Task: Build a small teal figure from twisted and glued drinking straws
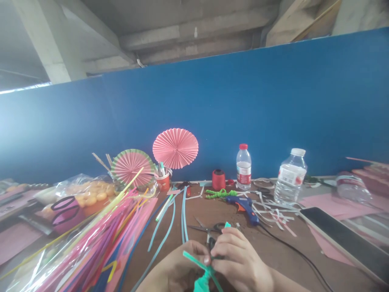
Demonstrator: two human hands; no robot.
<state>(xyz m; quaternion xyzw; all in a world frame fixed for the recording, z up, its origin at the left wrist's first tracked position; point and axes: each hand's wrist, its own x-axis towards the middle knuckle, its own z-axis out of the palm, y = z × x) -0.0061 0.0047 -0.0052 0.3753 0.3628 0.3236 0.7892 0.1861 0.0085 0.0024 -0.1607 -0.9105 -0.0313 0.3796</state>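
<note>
A thin, flat teal paper strip [199,263], folded and bunched at its lower end, is sitting just in front of the black-handled metal scissors [209,229] on the brown wooden table [273,243]. The left hand [179,269] and right hand [240,259] are meeting on it, fingertips pressed together and pinching the strip between them. Beyond the scissors, a blue glue gun [244,207] and pleated pink paper fans [175,148] are resting before a smooth blue partition wall [273,105].

A blue partition wall [273,101] rises behind the brown table [273,247].
</note>
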